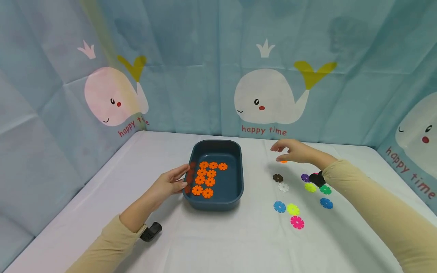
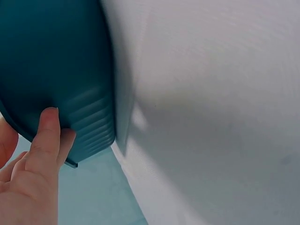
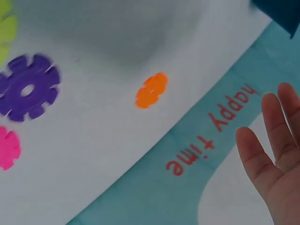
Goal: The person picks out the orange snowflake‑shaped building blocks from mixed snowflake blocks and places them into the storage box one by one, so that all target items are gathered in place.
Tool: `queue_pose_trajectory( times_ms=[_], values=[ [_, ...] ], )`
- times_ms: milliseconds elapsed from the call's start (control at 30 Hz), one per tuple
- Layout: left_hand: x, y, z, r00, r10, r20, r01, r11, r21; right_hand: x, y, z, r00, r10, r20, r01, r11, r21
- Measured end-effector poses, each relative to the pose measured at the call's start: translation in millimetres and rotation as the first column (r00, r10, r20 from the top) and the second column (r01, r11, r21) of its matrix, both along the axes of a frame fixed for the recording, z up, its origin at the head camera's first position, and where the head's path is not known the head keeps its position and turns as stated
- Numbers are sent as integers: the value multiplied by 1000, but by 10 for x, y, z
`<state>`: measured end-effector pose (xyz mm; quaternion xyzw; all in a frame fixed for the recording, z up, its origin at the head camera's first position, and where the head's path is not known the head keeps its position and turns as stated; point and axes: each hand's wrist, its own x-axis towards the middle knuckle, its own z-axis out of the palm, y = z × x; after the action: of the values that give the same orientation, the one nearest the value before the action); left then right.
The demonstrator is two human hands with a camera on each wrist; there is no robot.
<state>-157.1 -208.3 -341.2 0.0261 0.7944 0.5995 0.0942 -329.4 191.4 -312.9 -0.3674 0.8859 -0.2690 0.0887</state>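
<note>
My left hand (image 1: 169, 181) grips the left rim of a dark blue plastic bin (image 1: 218, 206). In the left wrist view, fingers (image 2: 44, 145) lie on the bin's outer wall, and the thumb is at the rim. Several orange snowflake discs (image 1: 207, 193) with notched edges lie on the bin floor, mostly along its left side. To the right, my right hand (image 1: 294, 151) hovers above the table with fingers apart and holds nothing. Below it lies a single orange disc (image 3: 152, 90), partly hidden by the hand in the head view.
Loose discs lie on the white table right of the bin: brown (image 1: 278, 178), white (image 1: 283, 187), purple (image 3: 29, 89), green (image 1: 326, 189), pink (image 1: 297, 222), plus several blue and yellow ones. A whale-printed curtain (image 1: 191, 94) borders the table's back and sides.
</note>
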Motion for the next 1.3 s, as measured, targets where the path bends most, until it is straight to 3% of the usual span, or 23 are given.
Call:
queue_pose_trajectory(
  times_ms=[300, 700, 1000, 1300],
  values=[
    [-9, -19, -7, 1000, 10, 11, -10, 1000, 20, -127, 227, -125, 999, -39, 32, 38, 999, 36],
    [0, -17, -20, 1000, 16, 27, -17, 999, 36, -377, 446, -318, 986, -57, 158, 49, 997, 53],
    [-10, -34, -21, 1000, 13, 23, -13, 1000, 26, -564, 458, -423, 968, -74, 238, 47, 992, 121],
    [-22, -39, -24, 1000, 2, 10, -2, 1000, 18, -661, 341, -451, 956, -66, 287, 3, 977, 212]
  ],
)
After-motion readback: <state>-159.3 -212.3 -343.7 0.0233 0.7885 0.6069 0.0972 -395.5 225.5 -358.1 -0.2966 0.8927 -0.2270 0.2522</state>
